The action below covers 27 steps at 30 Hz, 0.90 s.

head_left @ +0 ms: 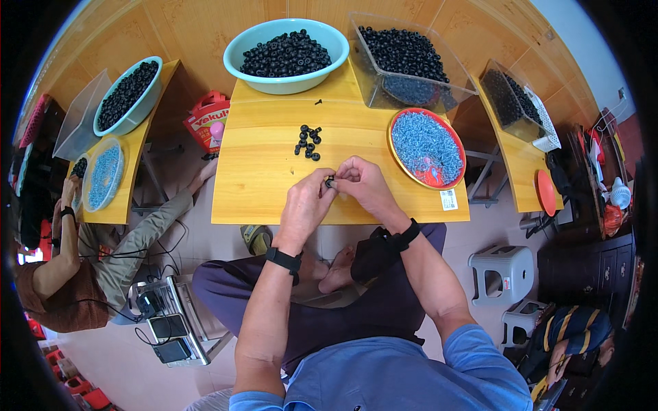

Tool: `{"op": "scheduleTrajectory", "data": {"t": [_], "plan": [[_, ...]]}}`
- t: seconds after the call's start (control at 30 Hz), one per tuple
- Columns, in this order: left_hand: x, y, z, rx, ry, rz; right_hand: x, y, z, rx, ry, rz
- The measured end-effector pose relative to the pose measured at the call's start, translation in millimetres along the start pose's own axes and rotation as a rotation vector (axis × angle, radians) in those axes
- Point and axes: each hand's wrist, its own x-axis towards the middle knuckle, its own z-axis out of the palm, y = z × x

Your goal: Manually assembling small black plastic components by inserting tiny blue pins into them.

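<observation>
Over the front of the yellow table, my left hand (pixel 305 205) pinches a small round black part (pixel 330 182) between thumb and fingertips. My right hand (pixel 370 188) meets it from the right, fingers closed at the same part; whether they hold a second, smaller piece is hidden. Beyond my hands lies a loose group of small black ring-like parts (pixel 308 144). One tiny dark piece (pixel 318 102) lies apart, farther back. To the right of my right hand is a round red plate (pixel 463 156) heaped with small clear-blue pieces (pixel 423 140).
At the table's back stand a light teal basin (pixel 286 85) and a clear plastic box (pixel 458 94), both filled with black parts. A white label (pixel 448 200) sits near the front right corner. A co-worker (pixel 62 281) sits left; grey stools (pixel 500 274) stand right.
</observation>
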Motion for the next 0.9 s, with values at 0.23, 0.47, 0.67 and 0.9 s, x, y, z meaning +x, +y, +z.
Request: {"op": "scheduleTrajectory", "data": {"t": [0.23, 0.47, 0.67, 0.9], "plan": [[0, 0, -4, 0.029, -0.012, 0.059, -1, -4, 3, -0.028, 0.016, -0.016], [-2, -3, -3, 0.124, -0.027, 0.125, -6, -2, 9, -0.095, 0.022, -0.026], [2, 1, -5, 0.066, 0.004, 0.116, -2, -7, 8, -0.117, 0.049, -0.041], [-4, -5, -6, 0.069, 0.023, 0.171, -4, 3, 8, -0.02, 0.075, -0.059]]}}
